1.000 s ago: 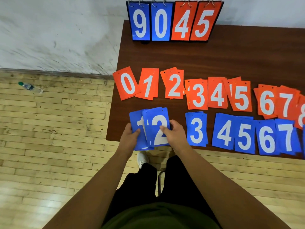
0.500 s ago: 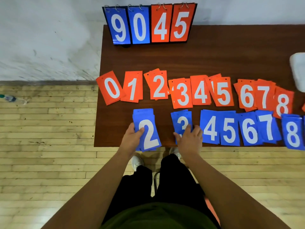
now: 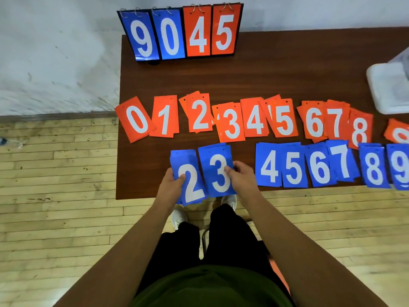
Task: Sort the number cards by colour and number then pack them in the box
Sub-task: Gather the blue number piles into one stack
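My left hand (image 3: pixel 171 185) grips a blue stack topped by a 2 card (image 3: pixel 190 180) at the table's near edge. My right hand (image 3: pixel 242 177) holds the blue 3 stack (image 3: pixel 218 171), lifted against the 2 stack's right side. Blue piles 4 to 9 (image 3: pixel 318 167) lie in a row to the right. Behind them runs an orange row of piles 0 to 9 (image 3: pixel 232 120). A white box (image 3: pixel 387 89) stands at the right edge, partly cut off.
A flip scoreboard (image 3: pixel 181 34) showing 9 0 4 5 stands at the back left of the brown table (image 3: pixel 276 74). Wooden floor lies left and in front. A bottle (image 3: pixel 4 141) lies on the floor at far left.
The right hand went from the 2 stack to the 3 stack, picked it up and brought it left beside the 2 stack. The blue 1 card is now covered. The camera shifted right.
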Motion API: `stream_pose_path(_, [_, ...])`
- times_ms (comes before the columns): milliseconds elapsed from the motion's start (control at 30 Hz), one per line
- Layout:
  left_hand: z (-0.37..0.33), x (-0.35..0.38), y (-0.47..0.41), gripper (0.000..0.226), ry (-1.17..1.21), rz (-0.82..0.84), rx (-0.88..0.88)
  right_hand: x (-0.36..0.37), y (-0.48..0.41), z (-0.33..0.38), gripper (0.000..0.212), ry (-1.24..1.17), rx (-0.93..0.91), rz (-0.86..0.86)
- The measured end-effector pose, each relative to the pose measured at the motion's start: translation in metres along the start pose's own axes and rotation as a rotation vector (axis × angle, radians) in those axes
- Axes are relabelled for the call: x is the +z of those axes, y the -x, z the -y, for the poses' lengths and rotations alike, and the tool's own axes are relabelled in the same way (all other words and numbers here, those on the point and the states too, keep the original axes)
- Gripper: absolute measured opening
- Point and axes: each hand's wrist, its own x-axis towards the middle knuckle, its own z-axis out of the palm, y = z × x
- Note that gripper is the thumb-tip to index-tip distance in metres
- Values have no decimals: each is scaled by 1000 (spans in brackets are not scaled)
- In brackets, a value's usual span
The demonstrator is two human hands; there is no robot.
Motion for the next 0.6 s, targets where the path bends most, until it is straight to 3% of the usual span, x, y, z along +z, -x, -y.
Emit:
stream_pose_path(100, [-14, 22, 4, 15, 49, 119, 7, -8, 7, 6, 13, -12, -32, 9])
stream_pose_path(167, [-21, 39, 5, 13, 97, 180, 25, -16, 6, 6, 23, 83, -88, -60])
stream_pose_path(300, [-28, 68, 8, 16, 88, 263, 58, -26, 5, 2, 17, 312, -173, -149])
stream_pose_path(433, [-26, 81, 1, 23, 46, 208, 51, -47, -4, -8, 32, 451, -264, -280])
stream_pose_path(500, [-24, 82, -4, 22, 47, 175, 35, -64, -14, -21, 43, 638, -252, -348])
stream_pose_path(600, [-24, 80, -7, 20, 35, 165, -4, -74, -21, -43, 47, 907, -216, -256])
